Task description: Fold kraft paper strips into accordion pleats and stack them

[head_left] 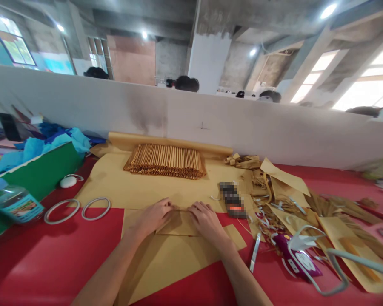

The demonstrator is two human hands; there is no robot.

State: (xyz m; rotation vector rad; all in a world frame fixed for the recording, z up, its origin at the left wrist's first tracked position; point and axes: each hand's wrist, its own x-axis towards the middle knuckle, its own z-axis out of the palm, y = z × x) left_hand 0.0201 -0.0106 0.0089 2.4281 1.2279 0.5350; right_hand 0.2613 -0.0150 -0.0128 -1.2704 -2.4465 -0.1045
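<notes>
A sheet of brown kraft paper (166, 263) lies in front of me with its far part folded over into a narrow band (178, 228). On the left end of that fold, the bent fingers of my left hand (158, 216) are closed at the paper's edge. My right hand (206, 219) grips the same edge a short way to the right, fingers curled over it. The fingertips partly hide the crease. Beyond both hands, a block of tightly pleated brown paper (167, 160) rests on a larger kraft sheet (111, 182).
Right of my hands lie a slim metal-bladed cutter (255, 253), a pixelated dark object (232, 202), paper scraps (258, 182) and a purple packet (298, 257). To the left are two rings (92, 219), a white round case (68, 182) and a bottle (21, 206). A low partition (185, 114) runs behind.
</notes>
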